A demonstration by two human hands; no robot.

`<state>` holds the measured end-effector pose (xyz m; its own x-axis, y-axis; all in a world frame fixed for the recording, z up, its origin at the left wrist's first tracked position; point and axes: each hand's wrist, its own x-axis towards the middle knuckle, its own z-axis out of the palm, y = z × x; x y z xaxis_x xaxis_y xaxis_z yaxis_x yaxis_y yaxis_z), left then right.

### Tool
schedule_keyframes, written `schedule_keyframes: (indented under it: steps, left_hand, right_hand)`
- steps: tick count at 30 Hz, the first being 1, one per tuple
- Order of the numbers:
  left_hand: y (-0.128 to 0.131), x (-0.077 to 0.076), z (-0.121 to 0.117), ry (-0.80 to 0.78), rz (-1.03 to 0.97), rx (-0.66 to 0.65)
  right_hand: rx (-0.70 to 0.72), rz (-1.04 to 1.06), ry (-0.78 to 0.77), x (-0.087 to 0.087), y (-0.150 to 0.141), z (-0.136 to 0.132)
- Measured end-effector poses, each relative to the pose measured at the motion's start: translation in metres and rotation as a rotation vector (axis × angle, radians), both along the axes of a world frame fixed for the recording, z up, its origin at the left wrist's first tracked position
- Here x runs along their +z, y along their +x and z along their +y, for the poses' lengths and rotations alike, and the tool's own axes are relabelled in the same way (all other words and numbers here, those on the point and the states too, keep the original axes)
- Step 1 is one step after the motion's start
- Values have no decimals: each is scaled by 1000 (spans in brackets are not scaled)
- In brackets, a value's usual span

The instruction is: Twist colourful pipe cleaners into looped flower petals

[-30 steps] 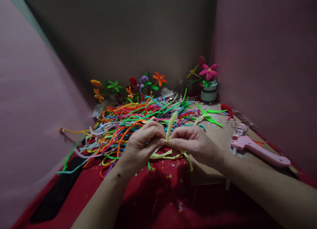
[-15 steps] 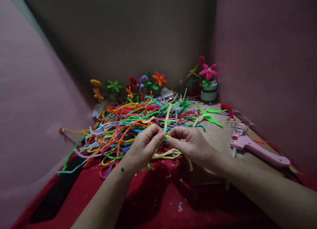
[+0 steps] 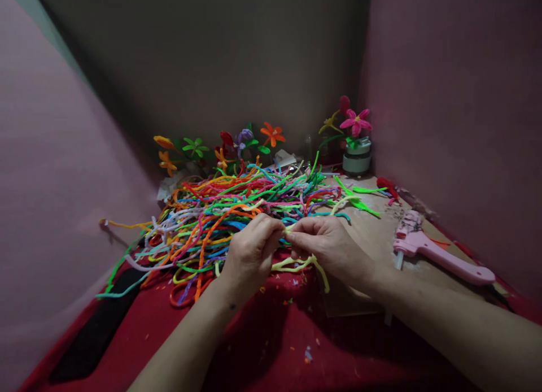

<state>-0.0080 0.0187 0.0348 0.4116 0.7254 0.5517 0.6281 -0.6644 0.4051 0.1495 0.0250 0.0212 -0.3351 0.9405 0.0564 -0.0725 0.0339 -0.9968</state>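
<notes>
Between my fingertips a short bit of pale yellow pipe cleaner [image 3: 288, 231] shows; the rest of it is hidden by the fingers. My left hand [image 3: 256, 248] is closed, knuckles turned up, pinching it from the left. From the right, my right hand [image 3: 324, 242] pinches it between thumb and forefinger. Just below the hands lie more pale yellow pipe cleaners [image 3: 296, 264], one end bent down over the edge. Behind the hands spreads a large tangled heap of coloured pipe cleaners [image 3: 228, 205].
A pink glue gun [image 3: 444, 256] lies on the cardboard [image 3: 364, 234] at right. Bright green pieces [image 3: 359, 203] rest behind it. Pipe-cleaner flowers [image 3: 273, 134] line the back, and a small jar [image 3: 357, 159] holds a pink one. A black strip [image 3: 97, 330] lies on the red cloth [image 3: 169, 347].
The pale yellow strand stood upright above my fingers earlier; now its upper end is no longer visible. My left hand has rolled over, knuckles up. My right hand stays nearly in place.
</notes>
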Motion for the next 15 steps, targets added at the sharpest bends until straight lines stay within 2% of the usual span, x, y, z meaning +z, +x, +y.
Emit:
schedule_keyframes:
  steps: [2, 3, 7, 9, 10, 12, 15]
  left_hand:
    - [0, 2, -1, -71, -14, 53]
    - [0, 3, -1, -131, -38, 82]
    - [-4, 7, 1, -340, -119, 149]
    - [-5, 8, 2, -393, -97, 111]
    - [-5, 9, 2, -415, -86, 83]
    - [-5, 10, 1, -448, -81, 49]
    - [-3, 14, 0, -483, -99, 54]
  right_hand:
    - [11, -61, 42, 0, 1, 0]
    - [-16, -119, 122, 0, 2, 0]
    - [-371, -355, 712, 4, 10, 2]
    - [-428, -414, 891, 6, 13, 4]
    - [-386, -450, 911, 7, 14, 5]
    - [-199, -530, 812, 8, 15, 8]
    - [80, -548, 458, 9, 14, 9]
